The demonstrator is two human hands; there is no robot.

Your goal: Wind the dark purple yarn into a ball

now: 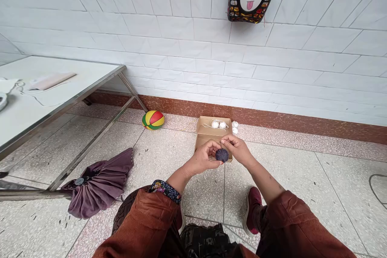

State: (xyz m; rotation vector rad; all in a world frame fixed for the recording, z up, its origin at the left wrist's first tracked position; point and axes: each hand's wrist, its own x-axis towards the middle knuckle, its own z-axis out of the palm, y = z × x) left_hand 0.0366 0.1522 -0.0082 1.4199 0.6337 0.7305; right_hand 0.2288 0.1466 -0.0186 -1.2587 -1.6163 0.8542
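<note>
A small dark grey-purple ball of yarn [222,155] is held over the floor in front of me. My left hand [206,156] curls round its left side with thumb and fingers. Just above the ball, my right hand [237,149] pinches a short dark strand of yarn between thumb and fingertips. Behind and below both hands lies an open cardboard box [208,140], partly covered by them. White balls of yarn [215,124] with loose ends rest at its far side, and more white balls [235,127] sit just right of the box.
A red, yellow and green ball [153,120] lies by the wall. To the left stands a metal-framed table [99,59], with a purple umbrella [99,185] on the floor beside its leg. A black basket [234,4] hangs on the tiled wall. A cable [371,187] lies at far right.
</note>
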